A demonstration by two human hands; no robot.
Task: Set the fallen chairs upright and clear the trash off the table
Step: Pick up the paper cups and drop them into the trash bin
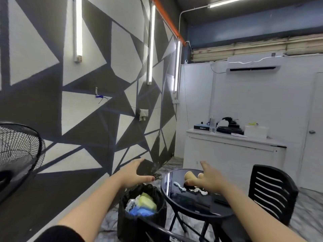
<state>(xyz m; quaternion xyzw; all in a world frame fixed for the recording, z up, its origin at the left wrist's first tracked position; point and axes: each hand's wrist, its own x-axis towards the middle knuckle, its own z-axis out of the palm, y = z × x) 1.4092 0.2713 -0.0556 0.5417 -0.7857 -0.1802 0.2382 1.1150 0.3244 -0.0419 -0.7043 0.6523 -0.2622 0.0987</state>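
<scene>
A round black glass table (172, 193) carries two tan paper cups (190, 175) lying on their sides and several crumpled white paper scraps (196, 190). My right hand (208, 180) hovers over the cups with its fingers spread, holding nothing. My left hand (133, 172) is stretched out, open, above a black trash bin (125, 217) that stands left of the table. A black slatted plastic chair (271, 191) stands upright to the right of the table. The top of another black chair (157, 229) shows near the bottom edge.
The bin holds yellow, white and blue rubbish. A black fan (19, 152) stands at the far left. A painted wall runs along the left. At the back, a white counter (234, 142) bears boxes and cables.
</scene>
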